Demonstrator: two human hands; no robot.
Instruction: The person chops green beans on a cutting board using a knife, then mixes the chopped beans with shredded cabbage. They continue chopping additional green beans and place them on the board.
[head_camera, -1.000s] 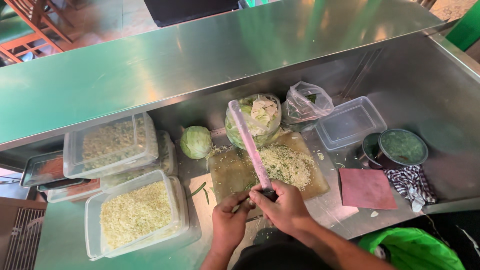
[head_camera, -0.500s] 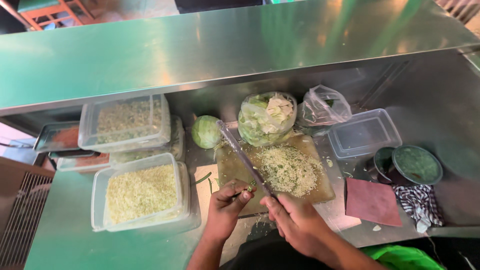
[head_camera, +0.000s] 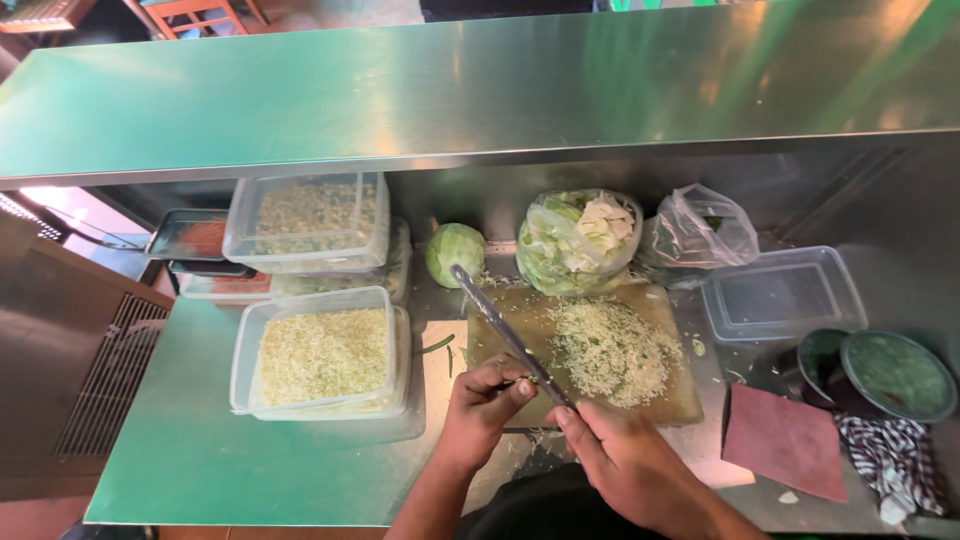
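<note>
My right hand grips the handle of a long knife, whose blade slants up and left over a wooden cutting board. My left hand pinches a small green piece against the blade near the handle. A heap of finely chopped pale cabbage lies on the board to the right of the blade. Behind the blade tip sits a whole small green cabbage.
An open plastic tub of shredded cabbage stands at the left, with a lidded tub behind it. A bag of cabbage leaves, another clear bag, an empty clear tub, green bowls and a reddish cloth sit at the right.
The knife has come down from raised above the board to a low slant across its left side. My left hand has closed in on the blade near the handle.
</note>
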